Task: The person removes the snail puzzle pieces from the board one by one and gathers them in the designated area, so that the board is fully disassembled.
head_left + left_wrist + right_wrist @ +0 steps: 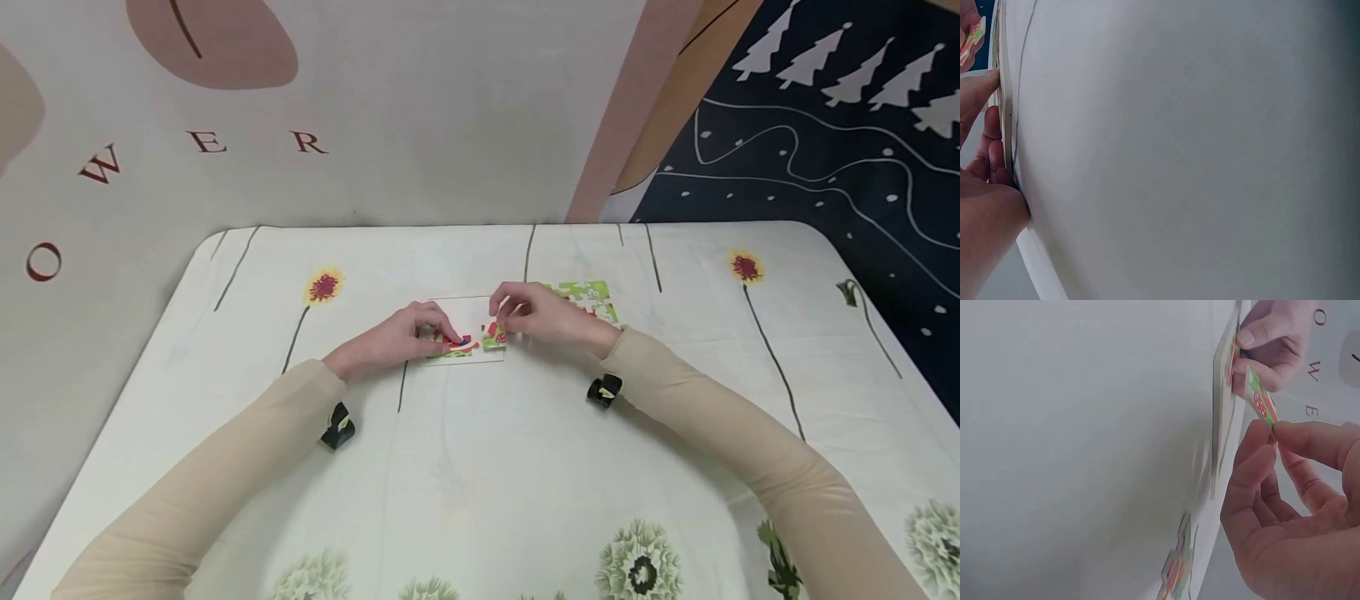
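A white puzzle board (487, 356) lies flat on the table, with a colourful patch of puzzle pieces (459, 354) in its lower left part. On that patch rest the fingertips of my left hand (393, 336), pressing it against the board. My right hand (543, 317) pinches a puzzle piece (493, 337) between thumb and index finger, just above the board's right side. In the right wrist view this piece (1261, 400) is tilted and shows green, red and white dots. The left wrist view catches the board (1006, 112) edge-on, with left fingers (994, 128) against it.
More green and red puzzle pieces (588, 293) lie on the table behind and right of the right hand. A white flower-printed cloth (487, 467) covers the table. Behind it hang a pale lettered cloth (420, 108) and a dark cloth with white trees (810, 150).
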`<action>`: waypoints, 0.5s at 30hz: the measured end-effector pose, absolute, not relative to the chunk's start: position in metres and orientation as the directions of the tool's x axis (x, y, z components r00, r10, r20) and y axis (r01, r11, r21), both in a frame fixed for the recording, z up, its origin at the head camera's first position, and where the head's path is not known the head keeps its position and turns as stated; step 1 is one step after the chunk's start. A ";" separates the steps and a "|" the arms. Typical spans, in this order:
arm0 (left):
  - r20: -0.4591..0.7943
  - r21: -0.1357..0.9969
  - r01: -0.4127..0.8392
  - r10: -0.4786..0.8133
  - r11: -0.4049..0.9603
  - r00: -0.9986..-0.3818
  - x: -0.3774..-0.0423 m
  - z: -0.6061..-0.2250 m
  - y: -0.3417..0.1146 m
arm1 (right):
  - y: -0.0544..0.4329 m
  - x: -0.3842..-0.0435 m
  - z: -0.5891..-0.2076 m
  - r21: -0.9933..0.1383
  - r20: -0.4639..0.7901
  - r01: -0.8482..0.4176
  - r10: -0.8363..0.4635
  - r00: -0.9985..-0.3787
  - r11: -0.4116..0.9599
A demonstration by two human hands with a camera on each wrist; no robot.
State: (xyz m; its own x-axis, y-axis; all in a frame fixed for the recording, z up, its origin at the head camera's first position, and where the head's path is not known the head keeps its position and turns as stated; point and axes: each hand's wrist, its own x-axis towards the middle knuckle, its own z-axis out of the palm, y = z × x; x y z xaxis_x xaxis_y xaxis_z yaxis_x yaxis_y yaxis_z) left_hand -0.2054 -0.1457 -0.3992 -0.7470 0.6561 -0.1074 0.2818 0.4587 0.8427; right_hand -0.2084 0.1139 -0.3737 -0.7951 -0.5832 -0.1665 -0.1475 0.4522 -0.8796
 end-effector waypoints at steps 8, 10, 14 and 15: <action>-0.090 0.824 0.322 0.669 0.466 -0.738 -0.205 -0.400 -0.147 | 0.130 -0.209 -0.375 -0.896 -0.158 -0.124 -0.567 -0.808 0.426; -0.088 0.824 0.325 0.671 0.464 -0.737 -0.206 -0.401 -0.147 | 0.134 -0.209 -0.375 -0.896 -0.153 -0.126 -0.562 -0.813 0.426; -0.084 0.822 0.330 0.672 0.464 -0.736 -0.206 -0.402 -0.147 | 0.143 -0.209 -0.375 -0.893 -0.146 -0.129 -0.548 -0.823 0.432; -0.082 0.823 0.330 0.671 0.463 -0.737 -0.206 -0.402 -0.147 | 0.145 -0.209 -0.375 -0.892 -0.148 -0.127 -0.543 -0.827 0.435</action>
State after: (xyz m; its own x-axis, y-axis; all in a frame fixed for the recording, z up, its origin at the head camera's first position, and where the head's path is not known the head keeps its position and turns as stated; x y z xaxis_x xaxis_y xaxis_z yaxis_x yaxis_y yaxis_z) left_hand -0.2059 -0.1471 -0.4022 -0.7366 0.6712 -0.0824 0.3300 0.4631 0.8226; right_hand -0.2095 0.1451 -0.3746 -0.8266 -0.5431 -0.1477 -0.1266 0.4350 -0.8915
